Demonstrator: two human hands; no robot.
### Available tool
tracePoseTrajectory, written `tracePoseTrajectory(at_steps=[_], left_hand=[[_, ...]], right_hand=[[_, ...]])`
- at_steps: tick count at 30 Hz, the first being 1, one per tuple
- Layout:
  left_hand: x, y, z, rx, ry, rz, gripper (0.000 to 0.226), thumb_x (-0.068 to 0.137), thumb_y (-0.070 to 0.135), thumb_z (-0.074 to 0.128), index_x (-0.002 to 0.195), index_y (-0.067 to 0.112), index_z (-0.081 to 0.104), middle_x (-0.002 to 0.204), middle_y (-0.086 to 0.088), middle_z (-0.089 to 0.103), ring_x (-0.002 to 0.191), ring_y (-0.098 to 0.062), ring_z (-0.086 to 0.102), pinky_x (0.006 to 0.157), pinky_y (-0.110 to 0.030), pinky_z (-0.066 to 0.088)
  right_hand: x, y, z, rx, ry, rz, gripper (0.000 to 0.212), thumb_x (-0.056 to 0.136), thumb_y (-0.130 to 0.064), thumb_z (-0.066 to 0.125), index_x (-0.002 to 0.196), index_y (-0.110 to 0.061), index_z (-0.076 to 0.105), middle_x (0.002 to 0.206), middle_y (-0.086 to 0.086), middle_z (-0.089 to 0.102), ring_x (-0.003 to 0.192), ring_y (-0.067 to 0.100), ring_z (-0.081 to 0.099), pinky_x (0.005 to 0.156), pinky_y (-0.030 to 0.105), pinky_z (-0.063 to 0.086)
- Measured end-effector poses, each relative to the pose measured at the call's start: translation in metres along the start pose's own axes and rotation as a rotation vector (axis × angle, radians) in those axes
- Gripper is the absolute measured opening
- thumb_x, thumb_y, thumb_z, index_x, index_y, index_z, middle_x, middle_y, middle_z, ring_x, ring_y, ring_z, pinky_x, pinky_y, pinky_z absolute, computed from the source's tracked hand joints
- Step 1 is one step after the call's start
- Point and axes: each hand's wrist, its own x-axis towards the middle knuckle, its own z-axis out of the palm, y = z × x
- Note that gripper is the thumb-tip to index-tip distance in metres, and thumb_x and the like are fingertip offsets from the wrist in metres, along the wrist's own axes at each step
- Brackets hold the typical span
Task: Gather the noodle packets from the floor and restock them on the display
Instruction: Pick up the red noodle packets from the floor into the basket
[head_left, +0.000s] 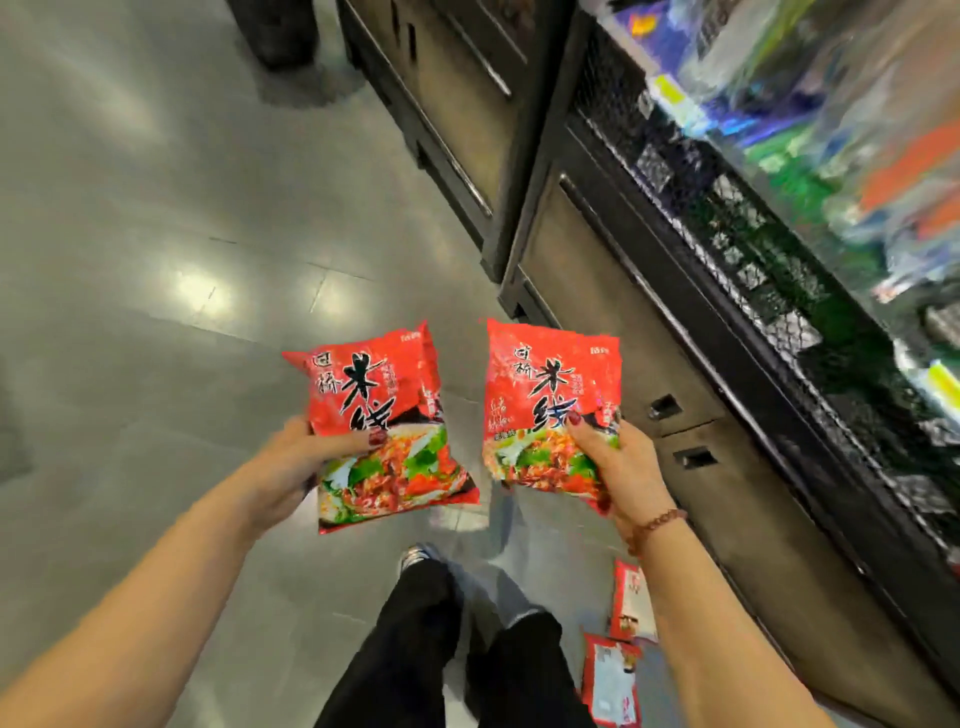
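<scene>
My left hand (293, 470) pinches a red noodle packet (382, 415) near its lower edge, thumb across the front, and my right hand (621, 467) grips a second packet (548, 384) the same way. Two fallen packets (610, 680) lie on the floor (156, 260) by my feet, beside the display (753, 270) to my right. Held this low, the slick wrappers could slip as I lift, or I might tread on those below.

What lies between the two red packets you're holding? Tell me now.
Nothing: in the head view the left-hand packet and right-hand packet stand apart, with only grey floor showing through the gap.
</scene>
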Motion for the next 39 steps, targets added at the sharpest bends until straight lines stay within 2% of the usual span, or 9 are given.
tracePoseTrajectory(at_steps=[3,7,10,14,17,23,29,34,39], left_hand=[[-0.029,0.038,-0.027,0.003,0.044,0.092,0.109,0.014,0.045,0.097,0.109,0.005,0.062,0.095,-0.014,0.075,0.078,-0.026,0.073,0.061,-0.028,0.058],[-0.044,0.069,-0.046,-0.096,0.119,0.203,0.109,0.017,0.052,0.096,0.114,0.020,0.057,0.097,-0.008,0.075,0.084,-0.026,0.073,0.062,-0.030,0.058],[-0.037,0.088,-0.058,-0.154,0.188,0.259,0.105,0.033,0.052,0.095,0.125,0.030,0.050,0.107,-0.003,0.073,0.092,-0.023,0.072,0.072,-0.034,0.057],[-0.012,0.122,-0.081,-0.167,0.308,0.346,0.106,0.056,0.056,0.086,0.136,0.060,0.016,0.120,0.013,0.058,0.104,-0.017,0.065,0.089,-0.042,0.054],[0.019,0.158,-0.100,-0.194,0.371,0.439,0.108,0.067,0.048,0.080,0.133,0.069,-0.002,0.122,0.026,0.043,0.108,-0.012,0.060,0.089,-0.037,0.053],[0.088,0.252,-0.141,-0.150,0.468,0.481,0.090,0.070,0.038,0.073,0.127,0.075,0.014,0.117,0.030,0.036,0.107,-0.016,0.061,0.086,-0.041,0.057],[0.150,0.330,-0.186,-0.100,0.521,0.486,0.093,0.078,0.031,0.070,0.140,0.064,0.009,0.124,0.022,0.036,0.101,-0.011,0.060,0.062,-0.019,0.056],[0.207,0.375,-0.234,-0.072,0.493,0.414,0.089,0.074,0.041,0.068,0.133,0.073,0.010,0.122,0.026,0.040,0.104,-0.017,0.065,0.075,-0.031,0.059],[0.278,0.427,-0.302,-0.024,0.488,0.409,0.073,0.081,0.036,0.067,0.119,0.080,0.021,0.116,0.031,0.040,0.102,-0.015,0.063,0.072,-0.029,0.059]], right_hand=[[-0.006,-0.046,0.042,-0.014,-0.037,-0.080,0.016,0.087,-0.007,0.064,0.103,-0.005,0.063,0.077,0.000,0.075,0.067,0.014,0.071,0.056,0.025,0.056],[-0.003,-0.092,0.099,-0.035,-0.135,-0.206,0.021,0.085,-0.010,0.067,0.105,-0.009,0.064,0.084,0.002,0.076,0.074,0.019,0.072,0.061,0.028,0.058],[0.010,-0.121,0.138,-0.030,-0.221,-0.242,0.051,0.070,-0.032,0.078,0.115,-0.014,0.059,0.100,0.005,0.074,0.086,0.022,0.072,0.067,0.032,0.059],[0.057,-0.154,0.182,-0.166,-0.275,-0.397,0.068,0.081,-0.020,0.070,0.139,-0.036,0.038,0.122,-0.008,0.060,0.103,0.013,0.067,0.077,0.034,0.059],[0.105,-0.183,0.217,-0.222,-0.360,-0.454,0.079,0.084,-0.021,0.069,0.137,-0.056,0.022,0.127,-0.018,0.050,0.106,0.010,0.065,0.079,0.033,0.059],[0.206,-0.261,0.292,-0.305,-0.484,-0.531,0.085,0.071,-0.048,0.077,0.138,-0.062,0.026,0.144,-0.009,0.044,0.121,0.018,0.057,0.093,0.049,0.052],[0.287,-0.321,0.353,-0.272,-0.596,-0.473,0.073,0.089,-0.010,0.065,0.140,-0.049,0.031,0.125,-0.013,0.055,0.101,0.004,0.066,0.073,0.024,0.057],[0.348,-0.353,0.407,-0.294,-0.596,-0.387,0.061,0.090,-0.008,0.062,0.129,-0.051,0.043,0.124,-0.010,0.057,0.099,0.009,0.068,0.071,0.025,0.057],[0.415,-0.379,0.473,-0.258,-0.581,-0.353,0.059,0.090,-0.008,0.063,0.130,-0.048,0.045,0.124,-0.007,0.059,0.100,0.013,0.068,0.072,0.025,0.057]])
